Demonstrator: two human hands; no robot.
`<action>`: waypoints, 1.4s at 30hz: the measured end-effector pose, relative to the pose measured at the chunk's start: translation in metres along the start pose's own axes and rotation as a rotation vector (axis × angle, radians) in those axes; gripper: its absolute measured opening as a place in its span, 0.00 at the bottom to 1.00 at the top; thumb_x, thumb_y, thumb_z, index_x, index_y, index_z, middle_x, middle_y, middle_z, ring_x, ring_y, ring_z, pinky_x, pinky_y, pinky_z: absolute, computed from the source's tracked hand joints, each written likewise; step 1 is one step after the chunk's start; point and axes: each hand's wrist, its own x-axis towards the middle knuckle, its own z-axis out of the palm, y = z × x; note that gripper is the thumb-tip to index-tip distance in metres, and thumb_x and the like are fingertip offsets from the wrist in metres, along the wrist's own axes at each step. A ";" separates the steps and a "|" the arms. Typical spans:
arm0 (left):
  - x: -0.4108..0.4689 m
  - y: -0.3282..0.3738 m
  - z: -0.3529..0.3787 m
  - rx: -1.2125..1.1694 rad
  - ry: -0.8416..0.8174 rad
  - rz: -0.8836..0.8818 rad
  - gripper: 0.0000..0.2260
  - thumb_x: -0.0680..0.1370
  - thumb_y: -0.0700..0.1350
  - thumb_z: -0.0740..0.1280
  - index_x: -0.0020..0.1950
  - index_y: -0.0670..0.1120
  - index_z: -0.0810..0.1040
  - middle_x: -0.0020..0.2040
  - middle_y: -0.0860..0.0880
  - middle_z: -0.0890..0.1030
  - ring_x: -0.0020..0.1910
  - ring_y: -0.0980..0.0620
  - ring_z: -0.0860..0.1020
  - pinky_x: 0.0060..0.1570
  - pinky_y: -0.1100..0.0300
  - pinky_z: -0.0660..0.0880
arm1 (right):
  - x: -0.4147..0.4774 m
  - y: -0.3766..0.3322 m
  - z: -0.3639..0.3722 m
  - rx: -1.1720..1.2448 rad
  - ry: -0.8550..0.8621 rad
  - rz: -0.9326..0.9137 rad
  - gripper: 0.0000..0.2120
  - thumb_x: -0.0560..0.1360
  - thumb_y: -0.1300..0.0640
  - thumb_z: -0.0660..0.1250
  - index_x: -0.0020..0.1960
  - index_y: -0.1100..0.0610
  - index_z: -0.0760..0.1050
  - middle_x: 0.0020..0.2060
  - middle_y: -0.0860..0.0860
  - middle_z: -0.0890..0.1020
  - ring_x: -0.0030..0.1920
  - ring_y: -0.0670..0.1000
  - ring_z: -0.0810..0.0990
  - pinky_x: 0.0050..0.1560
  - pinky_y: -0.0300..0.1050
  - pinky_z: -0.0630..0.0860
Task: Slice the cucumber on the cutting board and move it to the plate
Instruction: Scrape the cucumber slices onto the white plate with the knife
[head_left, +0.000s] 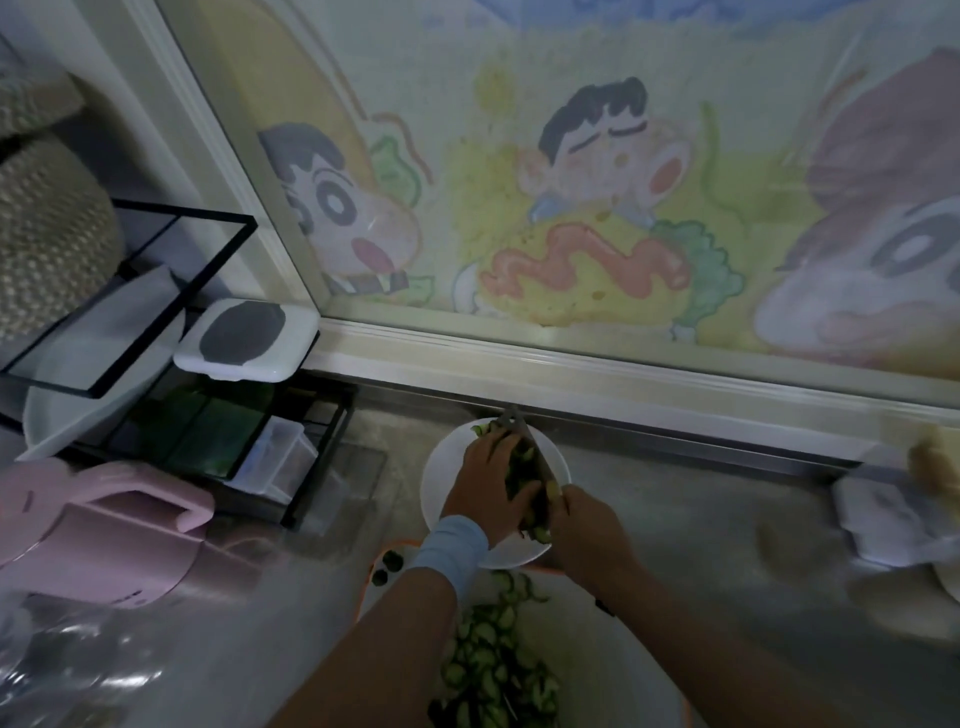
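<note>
Head cam, only view: transfer step is on, judging by the layout. The right hand (587, 525) grips the handle of a knife (524, 441), blade tilted over the white plate (441, 483), w/ a load of cucumber slices (522, 480) riding against the blade. The left hand (488, 480), fingers spread fairly wide and flat, presses that load against the blade from the left, so slices are sandwiched between palm and steel, not pinched. A pale blue wrist wrap (452, 551) sits on the left forearm. The load is over the plate's middle; whether any slices already lie on the plate under the hands I can't tell, hands cover it. Slicing looks done or nearly done: a big heap of cut slices (493, 660) is on the cutting board (623, 649), near edge of frame, just this side of the plate, board's orange rim touching or slightly under the plate edge. Two dark end bits (387, 566) lie at the board's left corner. Next move, as I read it: let the left hand slide the slices off the blade onto the plate, keep the blade tilted down so nothing drops on the counter, then go back to the board for another scoop. Likely more than one trip, heap is large. Counts: 1 plate in use, 1 knife, 1 board, 2 hands, 2 end bits, 2 groups of slices (carried load and heap); single slices too many and too blurred to count.
</note>
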 end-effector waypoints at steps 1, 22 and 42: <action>0.001 -0.004 0.001 -0.006 -0.015 -0.017 0.28 0.76 0.55 0.65 0.73 0.51 0.60 0.73 0.50 0.60 0.72 0.50 0.56 0.71 0.52 0.59 | 0.004 -0.001 0.000 -0.078 0.007 -0.031 0.14 0.81 0.48 0.53 0.49 0.56 0.72 0.42 0.51 0.80 0.44 0.54 0.80 0.43 0.49 0.79; -0.029 -0.037 0.006 -0.004 0.110 0.345 0.16 0.78 0.44 0.60 0.65 0.47 0.74 0.63 0.47 0.75 0.61 0.49 0.72 0.62 0.52 0.71 | 0.029 -0.005 -0.002 -0.131 0.103 -0.021 0.13 0.83 0.50 0.50 0.43 0.51 0.68 0.35 0.48 0.74 0.34 0.46 0.74 0.34 0.41 0.67; -0.010 -0.054 -0.005 0.194 -0.071 0.101 0.20 0.77 0.42 0.60 0.70 0.48 0.69 0.70 0.50 0.67 0.68 0.50 0.66 0.68 0.57 0.63 | 0.012 0.016 -0.013 -0.330 0.174 -0.077 0.14 0.81 0.49 0.50 0.39 0.50 0.65 0.29 0.47 0.71 0.32 0.52 0.74 0.32 0.45 0.68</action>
